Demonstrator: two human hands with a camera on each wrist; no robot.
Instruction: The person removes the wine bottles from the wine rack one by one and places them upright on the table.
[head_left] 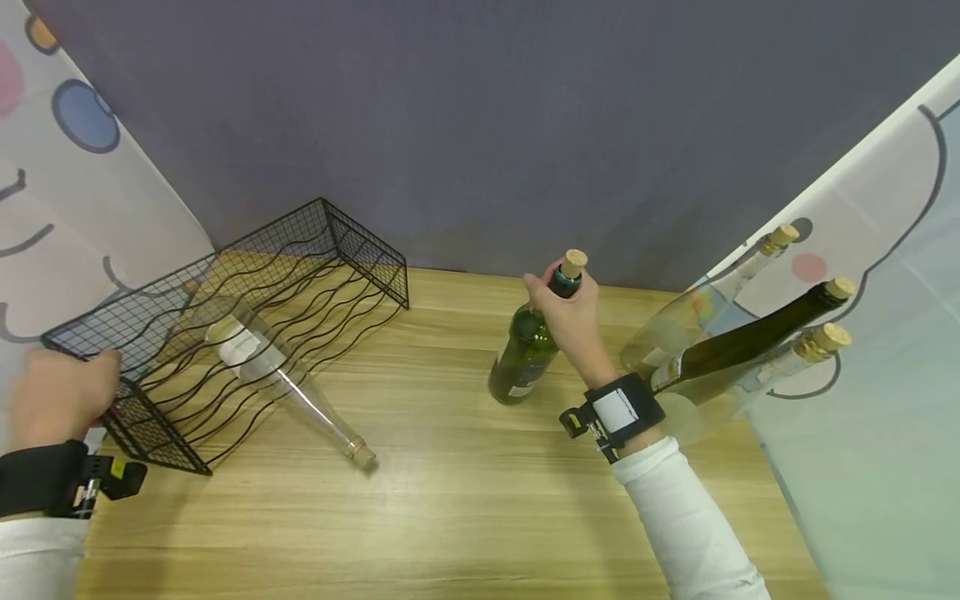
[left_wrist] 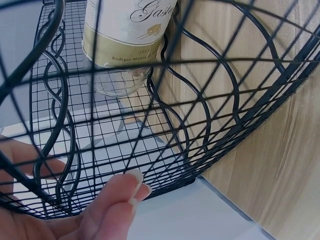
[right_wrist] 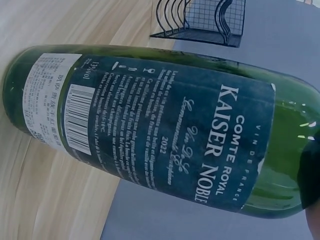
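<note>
My right hand [head_left: 576, 317] grips the neck of a corked green wine bottle [head_left: 522, 357], which stands slightly tilted, its base at the wooden tabletop. In the right wrist view that green bottle [right_wrist: 165, 130] fills the picture, with its dark label and a barcode showing. At the left, my left hand [head_left: 63, 392] grips the near left corner of a black wire wine rack [head_left: 371, 254]. One clear, corked bottle [head_left: 262, 358] lies across the rack's wavy wires, neck toward me. Through the mesh, the left wrist view shows this bottle's white and gold label [left_wrist: 125, 35] and my fingertips [left_wrist: 125, 190].
On the right stand three corked bottles: a clear one [head_left: 660, 337] at the back, a dark green one [head_left: 750, 337] and another clear one [head_left: 720, 392] nearer me. A grey panel [head_left: 487, 133] closes off the back of the wooden table [head_left: 450, 517]. Cartoon-printed sheets [head_left: 847, 217] flank both sides.
</note>
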